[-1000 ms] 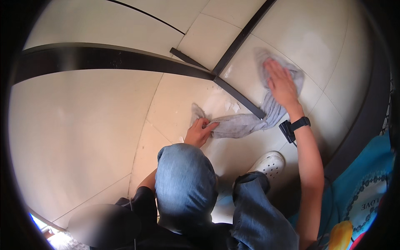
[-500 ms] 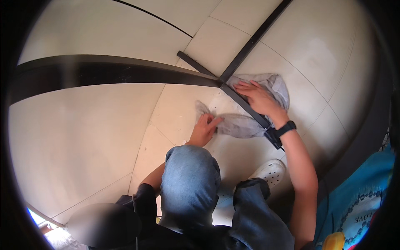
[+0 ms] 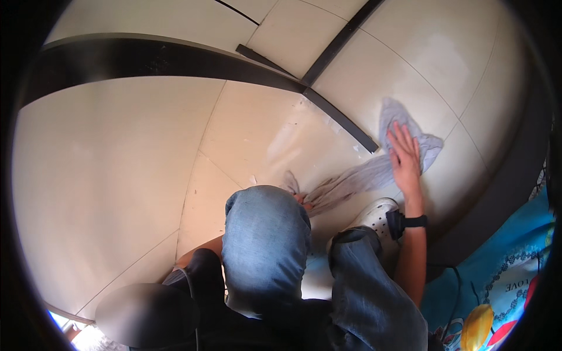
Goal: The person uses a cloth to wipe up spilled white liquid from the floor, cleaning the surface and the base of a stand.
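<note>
Near lettered fabric, right hand splays on cloth, left hand touching, grip unclear.

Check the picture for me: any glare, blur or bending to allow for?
Head view, upper right: glare on the floor; head view, left: the long dark bar bows in the fisheye; head view, lower left: a dark rounded shape is out of focus; head view, centre right: the cloth and right hand look fairly sharp.

Glossy cream floor tiles with thin grout lines spread around a dark, crossed furniture base; right of that base, soft light reflects off them.
</note>
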Motion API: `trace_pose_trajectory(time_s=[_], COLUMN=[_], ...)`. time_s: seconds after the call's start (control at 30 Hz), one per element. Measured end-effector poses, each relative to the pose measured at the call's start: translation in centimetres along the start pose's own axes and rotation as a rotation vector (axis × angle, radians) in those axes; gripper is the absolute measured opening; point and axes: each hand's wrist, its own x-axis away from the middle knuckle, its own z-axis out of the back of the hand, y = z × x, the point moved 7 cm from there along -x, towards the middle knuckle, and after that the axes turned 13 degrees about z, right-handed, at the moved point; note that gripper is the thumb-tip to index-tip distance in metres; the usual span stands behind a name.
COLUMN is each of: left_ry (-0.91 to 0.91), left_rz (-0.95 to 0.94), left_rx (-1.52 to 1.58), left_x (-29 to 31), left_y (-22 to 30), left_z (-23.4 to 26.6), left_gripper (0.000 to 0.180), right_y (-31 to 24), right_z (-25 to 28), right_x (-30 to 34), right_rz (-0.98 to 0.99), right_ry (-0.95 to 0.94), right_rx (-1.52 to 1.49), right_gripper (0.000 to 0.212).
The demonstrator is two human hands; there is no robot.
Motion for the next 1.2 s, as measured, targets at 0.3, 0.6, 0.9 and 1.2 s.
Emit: trace_pose_trajectory(time_s=[0.3, 0.6, 0.9, 1.2], left_ry=[0.179, 0.285, 0.196, 0.263], left_rz=[0.228, 0.283, -0.062, 0.028], left_rx=[0.191, 0.365, 0.269, 0.215], left_x=[1.4, -0.1, -6.8, -5.5], left_y=[-3.4, -3.0, 3.0, 0.6], left_z=[5.6, 8.4, 8.1, 6.4], left_gripper=[0.038, 0.035, 0.032, 0.031], right_y=[-5.7, -10.7, -10.2, -12.1], right_z=[-3.6, -5.0, -7.5, -9.8], right_x=[5.1, 4.1, 1.8, -2.5], right_rz=[-0.001, 0.132, 0.055, 0.152], right_ry=[-0.163, -0.358, -0.203, -0.099], right_rx=[-0.261, -0.421, -0.175, -0.142], right_gripper=[0.042, 0.06, 0.077, 0.065])
